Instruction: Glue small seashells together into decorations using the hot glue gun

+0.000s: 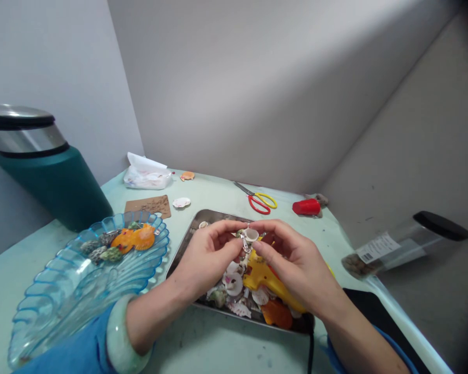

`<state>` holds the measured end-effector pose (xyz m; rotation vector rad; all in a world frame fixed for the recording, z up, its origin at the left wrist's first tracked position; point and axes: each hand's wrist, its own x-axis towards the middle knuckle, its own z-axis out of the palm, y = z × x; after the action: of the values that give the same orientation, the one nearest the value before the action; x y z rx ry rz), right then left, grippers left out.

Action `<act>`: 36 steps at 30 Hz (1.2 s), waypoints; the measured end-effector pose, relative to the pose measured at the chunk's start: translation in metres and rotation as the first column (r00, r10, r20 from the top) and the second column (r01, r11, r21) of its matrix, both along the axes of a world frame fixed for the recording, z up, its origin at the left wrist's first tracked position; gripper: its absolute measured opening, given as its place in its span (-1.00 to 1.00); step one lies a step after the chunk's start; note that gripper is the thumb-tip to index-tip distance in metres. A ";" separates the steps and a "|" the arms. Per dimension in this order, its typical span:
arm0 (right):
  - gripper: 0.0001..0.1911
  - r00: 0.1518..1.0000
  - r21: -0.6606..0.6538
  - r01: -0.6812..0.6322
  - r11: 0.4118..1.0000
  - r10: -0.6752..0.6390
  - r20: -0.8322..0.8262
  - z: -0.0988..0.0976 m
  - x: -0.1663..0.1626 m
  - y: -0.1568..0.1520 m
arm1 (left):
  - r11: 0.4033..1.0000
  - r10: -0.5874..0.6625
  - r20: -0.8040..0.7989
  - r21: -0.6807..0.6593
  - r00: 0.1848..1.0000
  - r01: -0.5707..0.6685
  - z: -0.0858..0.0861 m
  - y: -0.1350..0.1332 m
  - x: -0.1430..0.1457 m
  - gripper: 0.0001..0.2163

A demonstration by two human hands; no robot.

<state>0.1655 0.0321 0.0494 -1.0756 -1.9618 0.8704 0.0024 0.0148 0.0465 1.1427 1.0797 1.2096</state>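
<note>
Above the metal tray [197,221], my two hands meet with bent fingers. Between their fingertips is a small pale, cup-shaped piece [251,235], perhaps a shell. My right hand [286,249] pinches it by the thumb and fingers. From the other side my left hand [214,246] closes on the same small work, where a shiny silvery bit shows by the thumb; its exact grip is partly hidden. Below the hands, a yellow glue gun [259,272] lies in the tray among white shells [233,284] and an orange shell [276,313]. A black cord hangs over the tray's front edge.
Left stands a clear blue scalloped dish [89,291] with orange and green-grey shell pieces, behind it a teal bottle [54,182]. At the back are a tissue pack [148,174], brown card [148,206], scissors [259,200] and red cup [306,207]. A clear jar [393,252] is right.
</note>
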 end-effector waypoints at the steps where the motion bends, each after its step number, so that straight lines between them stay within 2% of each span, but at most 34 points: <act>1: -0.81 1.000 0.001 0.003 1.000 -0.003 0.003 0.000 0.000 0.000 | 1.000 0.005 -0.001 -0.002 1.000 -0.005 0.000 0.000 0.000 -0.81; 17: -0.86 0.998 0.033 0.004 0.999 -0.006 0.065 0.002 0.001 -0.002 | 1.000 0.026 -0.085 -0.008 0.996 -0.027 -0.002 -0.001 0.001 -0.77; 20: -0.84 1.000 -0.032 0.000 0.999 0.001 0.019 0.001 0.000 0.001 | 1.000 0.006 -0.089 -0.003 0.996 -0.006 -0.001 -0.001 -0.001 -0.76; 22: -0.84 0.998 -0.139 -0.014 0.990 0.004 -0.069 0.000 0.000 0.004 | 1.000 -0.022 -0.058 0.019 0.998 0.023 -0.002 -0.001 -0.002 -0.72; 25: -0.83 0.971 -0.320 -0.061 0.945 -0.017 -0.237 0.000 0.002 0.008 | 0.995 -0.073 -0.016 0.061 0.997 0.073 -0.003 -0.001 -0.004 -0.66; 28: -0.83 0.930 -0.434 -0.149 0.889 -0.023 -0.367 -0.002 0.003 0.010 | 0.994 -0.074 -0.018 0.080 0.997 0.075 -0.006 0.000 -0.004 -0.68; 32: -0.83 0.909 -0.484 -0.220 0.847 -0.002 -0.417 -0.003 0.003 0.010 | 0.994 -0.049 -0.003 0.100 0.999 0.049 -0.008 0.001 -0.003 -0.75; 34: -0.83 0.929 -0.462 -0.181 0.868 -0.003 -0.369 -0.002 0.003 0.010 | 0.994 -0.039 -0.011 0.102 0.999 0.040 -0.008 0.002 -0.003 -0.77; 36: -0.83 0.958 -0.379 -0.085 0.921 -0.029 -0.284 -0.001 0.002 0.010 | 0.995 -0.022 -0.022 0.095 1.000 0.024 -0.007 0.002 -0.003 -0.78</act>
<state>0.1679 0.0417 0.0483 -1.0685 -1.6028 1.3926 -0.0005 0.0166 0.0392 1.2398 1.0309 1.2442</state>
